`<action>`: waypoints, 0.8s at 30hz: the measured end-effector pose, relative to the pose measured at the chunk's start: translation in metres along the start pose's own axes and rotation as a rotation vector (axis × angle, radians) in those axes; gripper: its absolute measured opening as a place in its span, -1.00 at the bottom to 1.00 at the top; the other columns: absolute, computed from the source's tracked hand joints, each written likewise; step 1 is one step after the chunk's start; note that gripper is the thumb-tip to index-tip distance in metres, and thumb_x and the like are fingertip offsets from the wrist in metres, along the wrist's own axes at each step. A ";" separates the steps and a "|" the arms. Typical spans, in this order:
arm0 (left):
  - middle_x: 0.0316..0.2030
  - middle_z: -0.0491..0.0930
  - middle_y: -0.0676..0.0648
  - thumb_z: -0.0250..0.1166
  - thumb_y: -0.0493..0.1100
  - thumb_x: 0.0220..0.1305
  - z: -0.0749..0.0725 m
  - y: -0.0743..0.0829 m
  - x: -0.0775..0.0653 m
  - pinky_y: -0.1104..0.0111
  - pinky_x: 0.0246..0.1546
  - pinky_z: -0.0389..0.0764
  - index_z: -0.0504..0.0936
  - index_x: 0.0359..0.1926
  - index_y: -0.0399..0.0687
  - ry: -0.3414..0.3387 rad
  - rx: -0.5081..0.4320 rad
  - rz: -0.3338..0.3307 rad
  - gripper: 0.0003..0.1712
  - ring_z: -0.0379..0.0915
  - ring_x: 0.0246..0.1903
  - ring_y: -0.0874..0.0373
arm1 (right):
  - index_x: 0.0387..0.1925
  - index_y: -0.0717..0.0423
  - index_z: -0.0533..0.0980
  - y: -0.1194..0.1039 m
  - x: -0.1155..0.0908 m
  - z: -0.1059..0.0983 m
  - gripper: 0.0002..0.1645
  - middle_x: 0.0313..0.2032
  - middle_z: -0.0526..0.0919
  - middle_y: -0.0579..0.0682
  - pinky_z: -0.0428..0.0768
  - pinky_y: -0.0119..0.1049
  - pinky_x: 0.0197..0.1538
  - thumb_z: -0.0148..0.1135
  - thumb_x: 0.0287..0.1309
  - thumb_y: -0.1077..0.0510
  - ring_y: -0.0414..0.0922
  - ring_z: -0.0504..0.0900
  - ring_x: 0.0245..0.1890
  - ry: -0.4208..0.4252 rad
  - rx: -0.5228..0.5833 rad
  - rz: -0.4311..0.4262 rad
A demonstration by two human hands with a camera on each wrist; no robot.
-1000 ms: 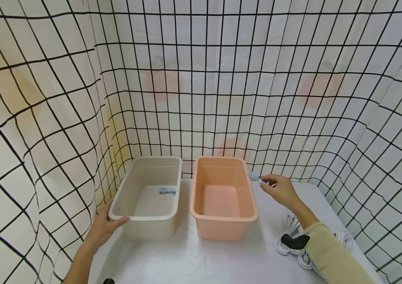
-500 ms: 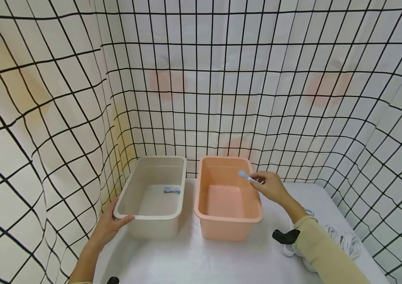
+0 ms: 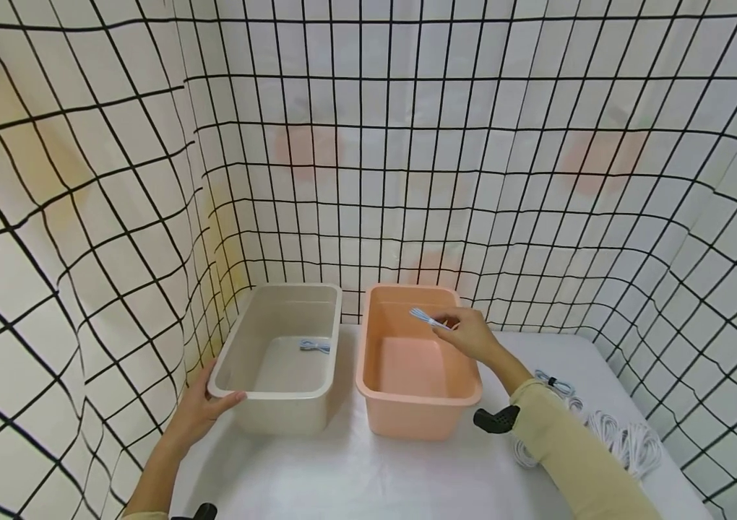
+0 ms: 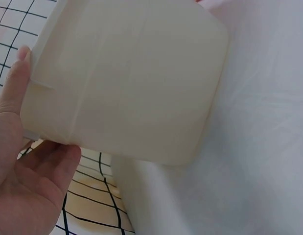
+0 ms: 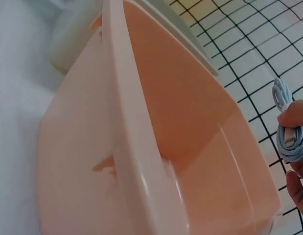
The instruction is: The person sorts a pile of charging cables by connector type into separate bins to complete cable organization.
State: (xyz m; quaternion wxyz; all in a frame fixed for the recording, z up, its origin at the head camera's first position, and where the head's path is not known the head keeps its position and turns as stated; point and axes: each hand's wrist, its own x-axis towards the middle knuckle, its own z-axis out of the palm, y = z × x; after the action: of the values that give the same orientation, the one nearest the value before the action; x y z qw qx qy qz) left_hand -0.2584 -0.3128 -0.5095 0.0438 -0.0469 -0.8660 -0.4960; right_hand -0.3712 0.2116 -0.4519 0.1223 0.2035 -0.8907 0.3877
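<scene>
My right hand pinches a coiled light-blue charging cable above the peach plastic bin. In the right wrist view, the cable's metal connector shows near the fingertips. My left hand grips the near-left corner of the beige plastic bin, thumb at the front rim and fingers along the left side. Inside that beige bin lies another light-blue cable bundle, towards its right wall. The inside of the peach bin shows only its bare floor.
On the right of the white table lie several white cable bundles, partly behind the right sleeve. A blue cable with a black tie is among them. Black wire-grid panels enclose the back and sides.
My right hand has moved left with the blue cable, from beside the peach bin to over it. My left hand stays at the beige bin's corner. The view has shifted slightly.
</scene>
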 end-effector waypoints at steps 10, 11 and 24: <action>0.35 0.31 -0.41 0.47 0.03 0.34 0.001 0.000 0.002 -0.18 0.15 0.45 -0.03 0.62 -0.18 -0.002 0.010 0.004 0.10 0.34 0.27 -0.35 | -0.03 0.20 0.73 -0.012 0.023 0.023 -0.74 -0.32 0.73 -0.06 0.57 -0.22 -0.41 0.38 0.29 0.21 -0.11 0.61 -0.40 -0.118 0.042 0.003; 0.36 0.31 -0.41 0.47 0.02 0.34 0.001 0.000 0.002 -0.18 0.15 0.45 -0.04 0.62 -0.18 -0.003 0.005 -0.001 0.11 0.33 0.27 -0.35 | -0.03 0.21 0.73 -0.014 0.025 0.027 -0.75 -0.32 0.73 -0.06 0.56 -0.22 -0.41 0.38 0.29 0.22 -0.11 0.61 -0.41 -0.126 0.050 -0.003; 0.35 0.32 -0.43 0.48 -0.01 0.33 0.000 0.001 0.002 -0.18 0.16 0.45 -0.05 0.62 -0.23 0.011 0.003 0.003 0.12 0.35 0.26 -0.35 | -0.05 0.11 0.75 -0.051 0.053 0.064 -0.75 -0.31 0.71 -0.15 0.56 -0.24 -0.38 0.31 0.35 0.09 -0.14 0.57 -0.40 -0.239 0.027 -0.057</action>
State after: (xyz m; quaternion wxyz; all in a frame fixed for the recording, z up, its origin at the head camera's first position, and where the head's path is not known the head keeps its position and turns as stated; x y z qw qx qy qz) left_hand -0.2602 -0.3116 -0.5083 0.0492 -0.0456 -0.8663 -0.4950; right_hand -0.3985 0.1186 -0.4425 0.0234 0.2752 -0.8874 0.3690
